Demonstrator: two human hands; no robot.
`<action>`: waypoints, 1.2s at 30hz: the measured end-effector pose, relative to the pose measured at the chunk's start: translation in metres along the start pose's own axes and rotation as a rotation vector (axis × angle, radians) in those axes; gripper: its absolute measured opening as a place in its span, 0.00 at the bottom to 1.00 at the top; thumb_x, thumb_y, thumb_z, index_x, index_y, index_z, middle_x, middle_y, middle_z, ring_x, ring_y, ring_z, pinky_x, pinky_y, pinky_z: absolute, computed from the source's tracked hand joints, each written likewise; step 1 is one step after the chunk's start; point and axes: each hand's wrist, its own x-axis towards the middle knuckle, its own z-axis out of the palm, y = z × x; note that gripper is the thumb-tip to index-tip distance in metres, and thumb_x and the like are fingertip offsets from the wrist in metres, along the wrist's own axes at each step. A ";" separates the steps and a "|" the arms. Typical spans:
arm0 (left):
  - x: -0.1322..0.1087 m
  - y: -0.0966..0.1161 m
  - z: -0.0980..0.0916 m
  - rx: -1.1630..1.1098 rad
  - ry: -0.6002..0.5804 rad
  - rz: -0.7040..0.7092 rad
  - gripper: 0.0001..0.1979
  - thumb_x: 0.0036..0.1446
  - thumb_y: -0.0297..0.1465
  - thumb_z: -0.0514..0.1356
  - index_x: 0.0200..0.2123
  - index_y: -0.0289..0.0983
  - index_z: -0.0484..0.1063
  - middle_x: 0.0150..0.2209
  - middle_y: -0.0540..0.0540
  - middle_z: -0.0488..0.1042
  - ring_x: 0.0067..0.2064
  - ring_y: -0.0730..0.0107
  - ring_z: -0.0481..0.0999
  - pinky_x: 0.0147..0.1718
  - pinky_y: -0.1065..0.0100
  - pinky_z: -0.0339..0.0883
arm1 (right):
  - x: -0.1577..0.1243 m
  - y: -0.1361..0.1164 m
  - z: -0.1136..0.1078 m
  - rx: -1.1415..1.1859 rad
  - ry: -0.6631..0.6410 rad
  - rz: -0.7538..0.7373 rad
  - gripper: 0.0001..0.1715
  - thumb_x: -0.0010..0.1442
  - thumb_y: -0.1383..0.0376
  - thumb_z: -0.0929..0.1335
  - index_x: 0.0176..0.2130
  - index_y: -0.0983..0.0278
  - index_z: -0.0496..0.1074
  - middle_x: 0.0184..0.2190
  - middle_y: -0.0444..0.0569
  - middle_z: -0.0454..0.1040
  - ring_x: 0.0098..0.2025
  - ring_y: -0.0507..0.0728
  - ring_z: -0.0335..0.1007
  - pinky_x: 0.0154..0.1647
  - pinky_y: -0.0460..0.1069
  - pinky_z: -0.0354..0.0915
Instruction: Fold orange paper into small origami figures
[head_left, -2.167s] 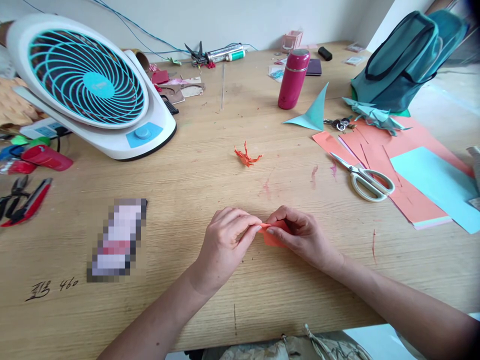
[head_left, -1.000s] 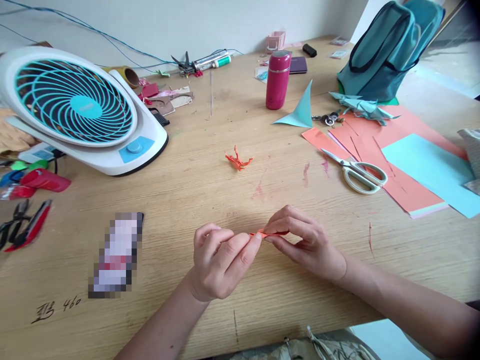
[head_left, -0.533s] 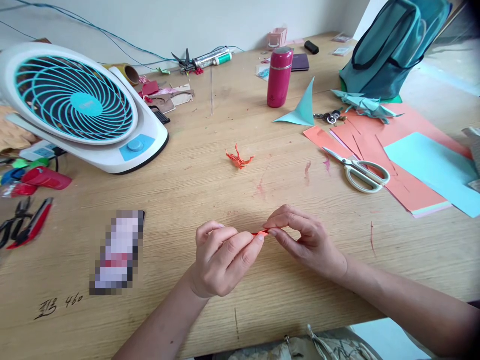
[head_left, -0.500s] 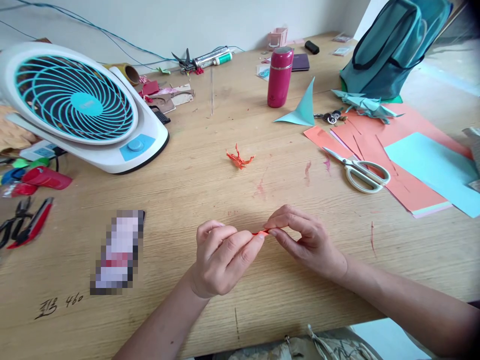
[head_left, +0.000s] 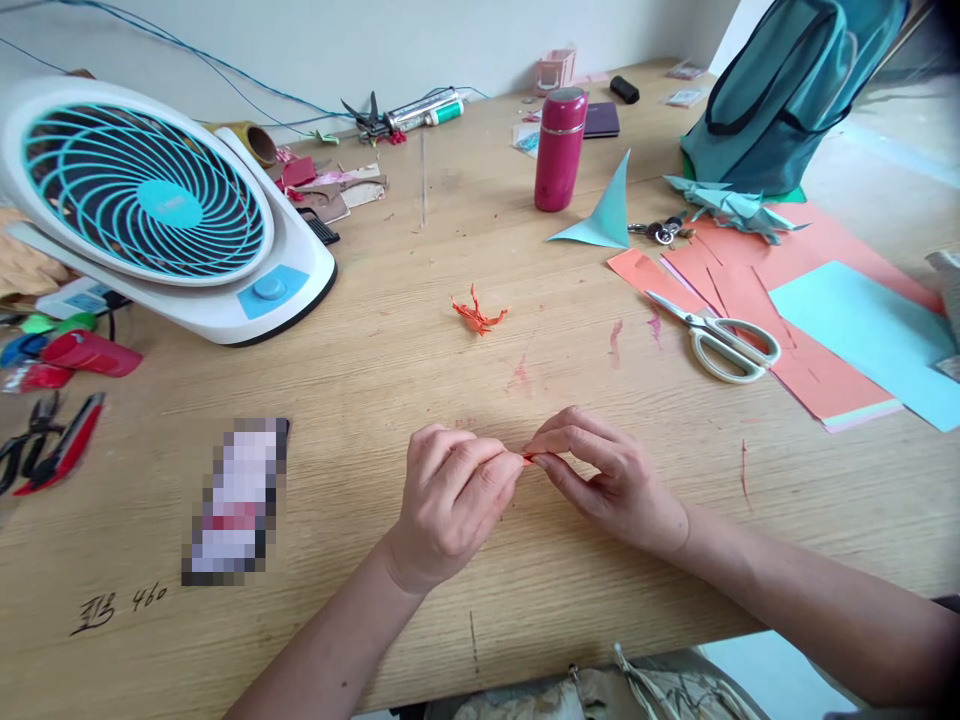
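Observation:
Between my fingertips is a small piece of folded orange paper (head_left: 528,459), mostly hidden by the fingers. My left hand (head_left: 461,500) pinches one end of it, knuckles up. From the other side, my right hand (head_left: 600,475) pinches it between thumb and forefinger. The two hands nearly meet above the wooden table (head_left: 337,500). Farther back lies a small folded orange paper figure (head_left: 480,315) with thin pointed limbs, touched by neither hand.
A fan (head_left: 165,200) stands back left, with a phone-like blurred object (head_left: 236,500) nearer. To the right are white-handled scissors (head_left: 724,345), orange sheets (head_left: 832,385), a blue sheet (head_left: 862,320), and a folded blue paper piece (head_left: 607,210). A magenta bottle (head_left: 559,150) and a teal bag (head_left: 772,100) stand behind.
My left hand has turned slightly and shifted a little up, covering more of the orange paper. My right hand has barely moved. The other things lie as before.

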 end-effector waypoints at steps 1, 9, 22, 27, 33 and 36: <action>0.000 0.000 0.000 -0.007 0.001 0.006 0.09 0.56 0.21 0.66 0.39 0.37 0.75 0.34 0.46 0.80 0.36 0.65 0.72 0.40 0.60 0.63 | 0.000 0.000 0.000 -0.003 0.002 0.002 0.09 0.66 0.75 0.67 0.44 0.64 0.74 0.36 0.50 0.75 0.38 0.54 0.72 0.39 0.50 0.70; -0.002 -0.001 -0.002 -0.042 -0.003 -0.004 0.09 0.55 0.21 0.67 0.38 0.37 0.75 0.34 0.46 0.81 0.36 0.65 0.74 0.40 0.60 0.63 | 0.001 0.000 -0.001 -0.014 0.013 -0.018 0.11 0.65 0.76 0.68 0.45 0.64 0.75 0.36 0.51 0.75 0.39 0.54 0.72 0.39 0.50 0.70; -0.002 0.000 -0.001 -0.030 0.005 -0.018 0.11 0.57 0.21 0.65 0.42 0.39 0.76 0.33 0.47 0.81 0.35 0.66 0.73 0.39 0.60 0.62 | 0.001 -0.001 -0.001 0.047 -0.006 0.033 0.09 0.65 0.76 0.66 0.41 0.64 0.72 0.34 0.48 0.74 0.37 0.53 0.71 0.37 0.48 0.67; -0.001 -0.002 -0.001 -0.034 -0.026 -0.049 0.12 0.56 0.20 0.67 0.42 0.38 0.76 0.32 0.48 0.79 0.34 0.67 0.71 0.38 0.60 0.62 | 0.002 -0.003 -0.003 0.070 -0.054 0.107 0.09 0.67 0.75 0.65 0.40 0.63 0.72 0.34 0.47 0.74 0.36 0.52 0.70 0.37 0.47 0.66; -0.005 -0.003 0.004 -0.209 -0.101 -0.195 0.10 0.59 0.21 0.65 0.42 0.39 0.74 0.36 0.47 0.78 0.39 0.66 0.73 0.42 0.61 0.68 | 0.000 -0.001 -0.003 0.103 -0.104 0.172 0.04 0.65 0.71 0.68 0.40 0.62 0.73 0.35 0.47 0.75 0.36 0.52 0.71 0.38 0.47 0.66; -0.007 0.000 0.011 -0.442 -0.099 -0.495 0.20 0.56 0.25 0.68 0.51 0.40 0.70 0.45 0.44 0.77 0.46 0.64 0.76 0.44 0.63 0.73 | -0.001 0.002 -0.001 0.125 -0.057 0.242 0.05 0.66 0.71 0.68 0.39 0.62 0.72 0.33 0.45 0.74 0.34 0.51 0.71 0.37 0.46 0.65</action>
